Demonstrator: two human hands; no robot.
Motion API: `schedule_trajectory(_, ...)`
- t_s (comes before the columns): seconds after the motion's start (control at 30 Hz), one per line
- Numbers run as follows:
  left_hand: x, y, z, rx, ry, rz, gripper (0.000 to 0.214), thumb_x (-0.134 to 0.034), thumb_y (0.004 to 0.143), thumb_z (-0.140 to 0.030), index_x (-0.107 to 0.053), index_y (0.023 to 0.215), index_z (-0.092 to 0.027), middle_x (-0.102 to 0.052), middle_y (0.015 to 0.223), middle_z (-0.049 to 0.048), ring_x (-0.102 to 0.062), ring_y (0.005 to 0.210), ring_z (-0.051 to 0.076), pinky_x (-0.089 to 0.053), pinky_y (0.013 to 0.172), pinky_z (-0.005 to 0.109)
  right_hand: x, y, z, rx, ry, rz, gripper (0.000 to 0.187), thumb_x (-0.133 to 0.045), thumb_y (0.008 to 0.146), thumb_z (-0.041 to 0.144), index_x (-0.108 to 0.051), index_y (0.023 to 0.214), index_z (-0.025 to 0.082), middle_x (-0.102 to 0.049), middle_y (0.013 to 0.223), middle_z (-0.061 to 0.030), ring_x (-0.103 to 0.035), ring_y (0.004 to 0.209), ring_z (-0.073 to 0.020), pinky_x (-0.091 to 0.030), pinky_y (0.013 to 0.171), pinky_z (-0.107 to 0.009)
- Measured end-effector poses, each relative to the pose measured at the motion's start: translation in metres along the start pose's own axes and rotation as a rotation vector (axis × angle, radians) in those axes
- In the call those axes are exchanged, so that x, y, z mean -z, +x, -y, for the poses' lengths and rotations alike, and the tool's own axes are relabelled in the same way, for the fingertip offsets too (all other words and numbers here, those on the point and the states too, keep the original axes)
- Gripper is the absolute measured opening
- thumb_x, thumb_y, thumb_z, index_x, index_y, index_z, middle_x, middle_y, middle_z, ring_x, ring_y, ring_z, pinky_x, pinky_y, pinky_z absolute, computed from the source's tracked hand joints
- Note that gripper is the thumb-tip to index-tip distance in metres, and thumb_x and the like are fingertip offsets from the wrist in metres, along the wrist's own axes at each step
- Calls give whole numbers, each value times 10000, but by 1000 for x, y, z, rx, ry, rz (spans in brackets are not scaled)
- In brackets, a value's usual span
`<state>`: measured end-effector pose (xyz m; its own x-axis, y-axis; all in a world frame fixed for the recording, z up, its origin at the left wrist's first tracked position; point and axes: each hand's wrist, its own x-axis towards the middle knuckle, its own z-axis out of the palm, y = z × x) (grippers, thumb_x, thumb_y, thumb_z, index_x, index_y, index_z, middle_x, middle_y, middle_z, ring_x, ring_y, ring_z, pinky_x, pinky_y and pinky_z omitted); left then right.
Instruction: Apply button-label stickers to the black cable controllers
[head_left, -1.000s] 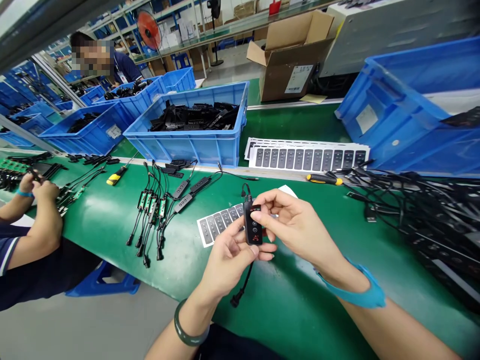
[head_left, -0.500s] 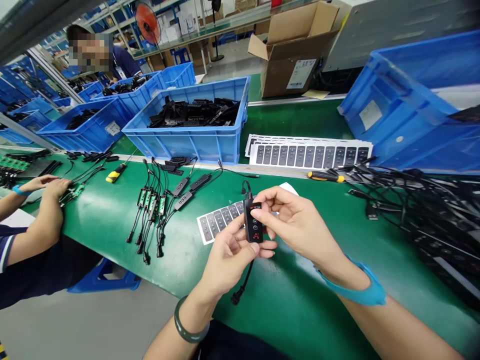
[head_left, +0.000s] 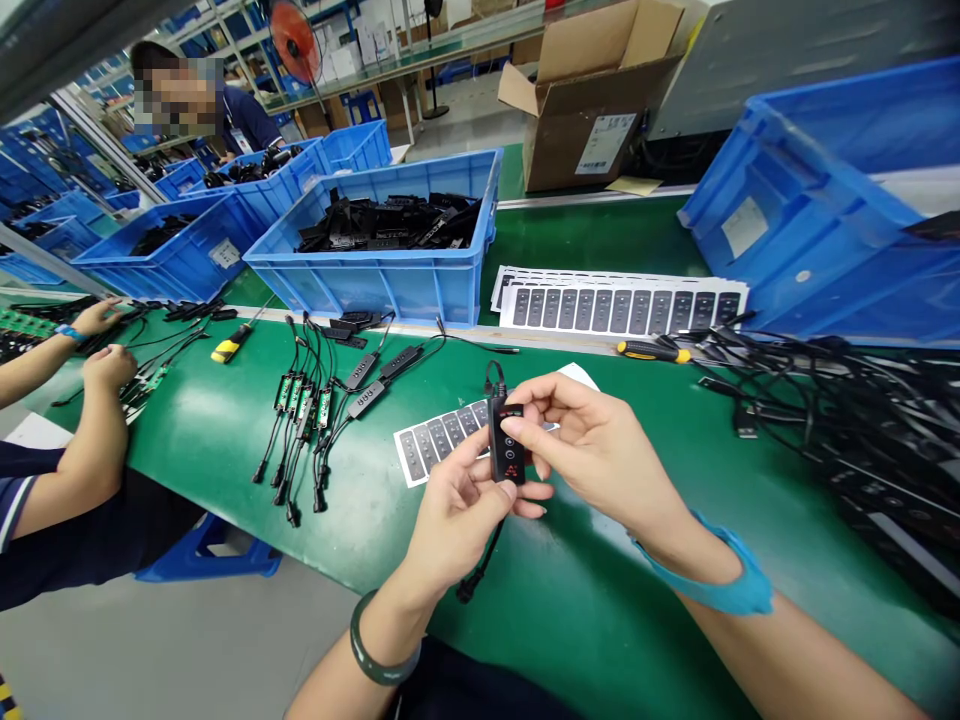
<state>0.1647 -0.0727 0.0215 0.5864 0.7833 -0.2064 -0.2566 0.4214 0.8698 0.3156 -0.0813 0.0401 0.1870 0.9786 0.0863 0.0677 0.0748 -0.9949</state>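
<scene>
Lower middle of the frame, the left hand [head_left: 457, 510] is cradling a black controller [head_left: 506, 455] while the right hand [head_left: 600, 450] grips it from the side, both hands firmly on it, and its cable [head_left: 484, 557] drops toward the green bench [head_left: 600, 610]! Just behind it lies a sticker sheet [head_left: 442, 440], with wired boards [head_left: 304, 415] laid out to the left. Over at the left edge, a co-worker's open hands [head_left: 109, 367] are working above the bench, well apart from all this.
</scene>
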Motion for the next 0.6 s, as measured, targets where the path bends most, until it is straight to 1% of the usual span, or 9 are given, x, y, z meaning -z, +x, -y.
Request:
schedule_trajectory(0.27, 0, -1, 2, -2, 26, -16, 565, -742, 797, -269, -563, 1327, -187, -713, 921, 69, -727, 852, 227, -585, 724, 311, -1, -2, 0, -9, -38, -28, 201, -687, 814, 355, -620, 901, 187, -557, 670, 31, -507, 402, -74, -435, 360, -213)
schedule_trajectory(0.43, -2, -1, 5, -36, 52, -19, 531, -711, 824, -267, -556, 1324, -181, -719, 968, 82, -727, 857, 219, -585, 723, 302, -4, -3, -2, -21, -54, -55, 190, -679, 809, 337, -614, 908, 188, -541, 681, 30, -485, 416, -70, -426, 369, -213)
schedule_trajectory(0.47, -2, -1, 6, -42, 60, -25, 521, -704, 828, -261, -556, 1322, -179, -722, 976, 85, -727, 857, 216, -586, 721, 299, -4, -3, -3, -17, -59, -66, 223, -684, 804, 333, -611, 962, 193, -541, 679, 33, -490, 435, -77, -435, 385, -214)
schedule_trajectory(0.5, -3, -1, 7, -45, 66, -35, 518, -701, 829, -253, -555, 1319, -175, -725, 988, 89, -728, 856, 213, -586, 717, 295, -4, -2, -4, -12, -62, -77, 305, -692, 796, 326, -593, 1056, 202, -540, 671, 41, -501, 460, -88, -446, 406, -216)
schedule_trajectory(0.57, -3, 0, 9, -48, 71, -57, 521, -709, 820, -241, -553, 1313, -170, -728, 1022, 98, -729, 850, 209, -588, 711, 289, -2, 0, -7, -1, -67, -91, 541, -709, 779, 309, -484, 1263, 222, -534, 656, 58, -533, 529, -115, -477, 467, -228)
schedule_trajectory(0.6, -3, 0, 9, -50, 68, -65, 526, -716, 814, -238, -552, 1310, -170, -729, 1035, 101, -730, 844, 207, -589, 707, 288, 0, 1, -8, 7, -79, -94, 613, -713, 775, 306, -434, 1315, 225, -534, 666, 59, -546, 567, -125, -488, 497, -235)
